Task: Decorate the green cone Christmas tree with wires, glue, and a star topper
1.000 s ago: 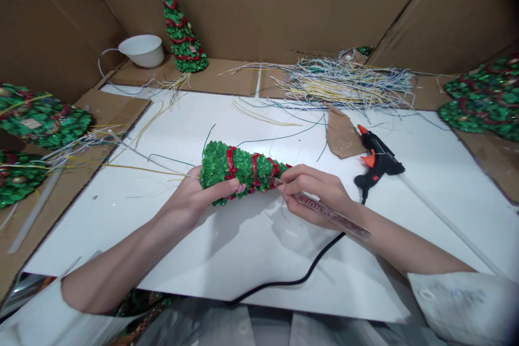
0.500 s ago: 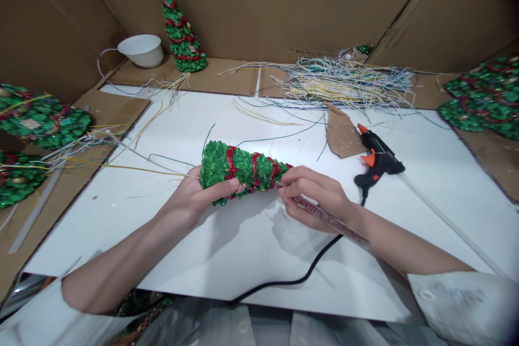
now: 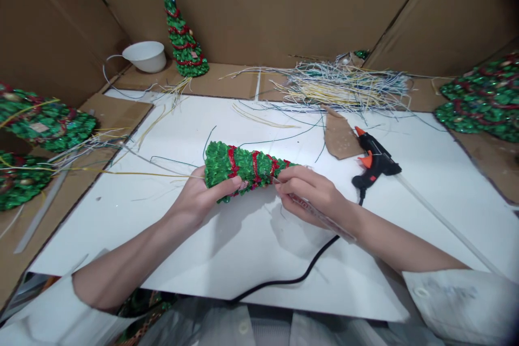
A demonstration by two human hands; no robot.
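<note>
A small green Christmas tree ornament (image 3: 244,164) with red garlands lies on its side above the white board. My left hand (image 3: 200,190) is closed around its wide base, thumb along the near side. Thin yellow and white wires trail leftward from the base. My right hand (image 3: 312,194) pinches a slim tool (image 3: 314,210) with a clear handle and red lettering; its exact kind does not show. The tool's thin tip touches or nearly touches the ornament near its narrow end. My right fingers partly hide that end.
A black hot glue gun (image 3: 377,154) lies right of my hands, its cord (image 3: 279,283) crossing the board. Behind are a cardboard scrap (image 3: 340,132), a wire bundle (image 3: 348,86), a standing tree (image 3: 184,43) and a white cup (image 3: 145,57). More trees (image 3: 57,124) flank both sides.
The view has shifted slightly. Both hands keep their holds, and the tool's tip has moved a little along the ornament towards its base.
</note>
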